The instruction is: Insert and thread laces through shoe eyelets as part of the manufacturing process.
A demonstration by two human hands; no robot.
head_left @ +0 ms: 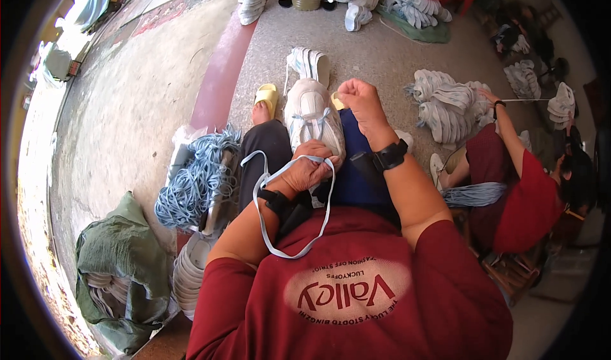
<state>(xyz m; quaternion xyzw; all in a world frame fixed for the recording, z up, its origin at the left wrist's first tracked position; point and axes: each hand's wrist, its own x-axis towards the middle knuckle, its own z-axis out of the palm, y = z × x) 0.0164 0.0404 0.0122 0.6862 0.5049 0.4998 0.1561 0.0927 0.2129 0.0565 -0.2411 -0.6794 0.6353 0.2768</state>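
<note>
Evidently the lacing was only partly done. A white sneaker [313, 118] lay toe-outward on the person's lap, resting on a dark blue cloth [356, 169] over the knees, and a pale blue lace [299, 229] already crossed its upper eyelets in one or two rows. The left hand [307, 169] was closed on the heel end of the shoe, pinning it down and gripping the lace, which hung from that hand in a long slack loop down toward the red shirt. The right hand [361, 100] was raised beside the toe of the shoe, fist shut; it seemed to pinch a lace end, though the lace itself was too thin to make out there. Judging by the slack left, several eyelets remained to be threaded and no knot had been tied.

A second white sneaker [308, 62] lay on the ground just beyond the lap. A bundle of blue laces [194, 182] sat to the left, near stacked white soles [191, 268] and a green sack [121, 264]. A co-worker in red [522, 194] sat to the right, beside piles of shoes [449, 102].
</note>
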